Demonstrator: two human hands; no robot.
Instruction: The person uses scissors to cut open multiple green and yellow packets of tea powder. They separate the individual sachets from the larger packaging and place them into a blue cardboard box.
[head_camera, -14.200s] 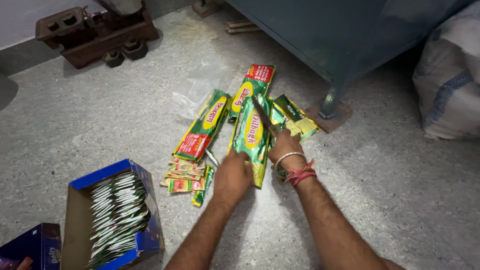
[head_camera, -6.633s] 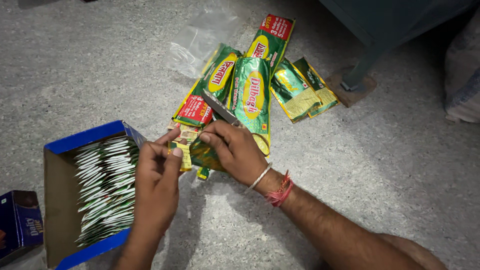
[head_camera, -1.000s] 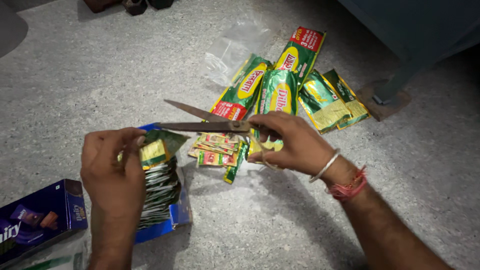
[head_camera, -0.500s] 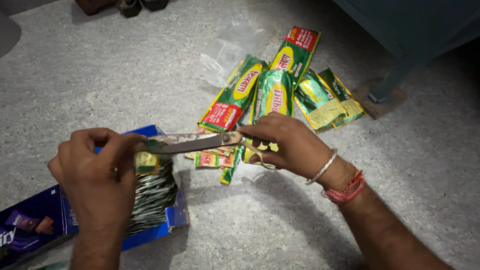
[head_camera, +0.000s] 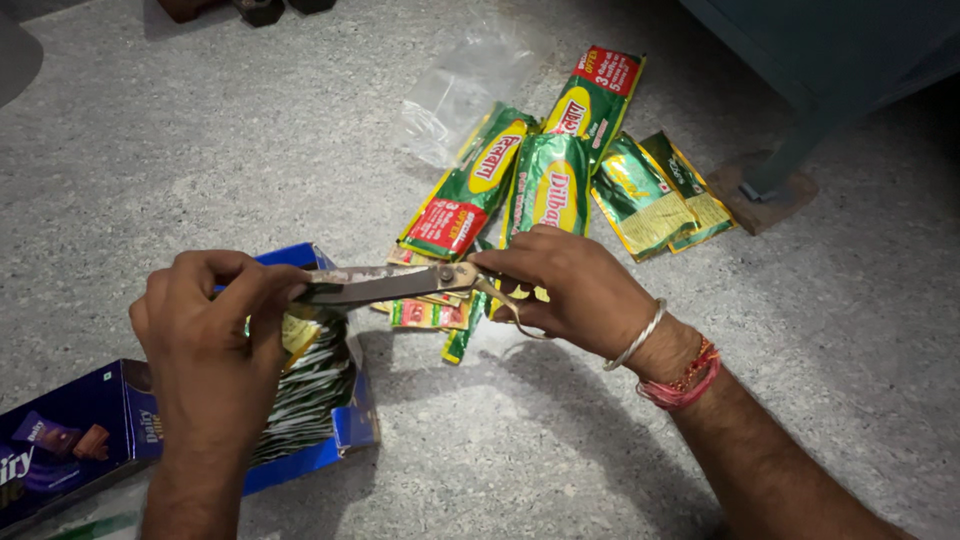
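A small shop back room or packing space is suggested: work is done on a bare speckled concrete floor (head_camera: 200, 150), where green foil sachet strips (head_camera: 545, 190) are spread at 12 o'clock, a blue carton (head_camera: 340, 420) at 7 o'clock, a metal cabinet leg (head_camera: 790, 160) at 2 o'clock.

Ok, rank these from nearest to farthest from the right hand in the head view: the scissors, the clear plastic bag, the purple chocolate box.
1. Scissors: held in the right hand, blades reaching across to the left hand.
2. Clear plastic bag: on the floor beyond the hand, past the green packets.
3. Purple chocolate box: far off at the lower left corner, beyond the left hand.
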